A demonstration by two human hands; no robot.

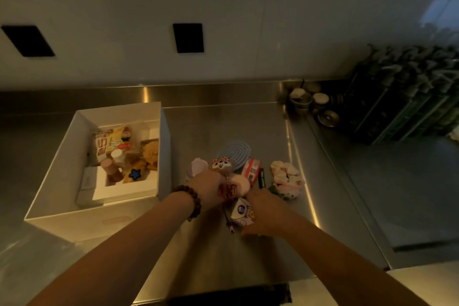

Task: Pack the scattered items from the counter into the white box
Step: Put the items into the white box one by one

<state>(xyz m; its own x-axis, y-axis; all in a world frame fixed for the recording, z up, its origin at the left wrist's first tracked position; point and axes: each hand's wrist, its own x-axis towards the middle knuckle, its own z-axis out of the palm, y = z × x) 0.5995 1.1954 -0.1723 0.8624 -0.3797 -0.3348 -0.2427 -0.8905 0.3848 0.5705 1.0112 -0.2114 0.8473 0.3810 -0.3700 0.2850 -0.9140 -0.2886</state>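
The white box stands open on the left of the steel counter and holds snack packets, a plush with a blue star and small bottles. Right of it lies a cluster of loose items: a small plush doll with a bow, a blue oval pad, a red-and-white packet, a black stick and a floral scrunchie. My left hand, a bead bracelet on its wrist, is closed around the doll. My right hand grips a small white carton with a purple print.
Small metal bowls and cups sit at the back right of the steel counter, beside a dark crate of greens. A seam runs down the counter right of the items. Two dark wall panels hang on the backsplash.
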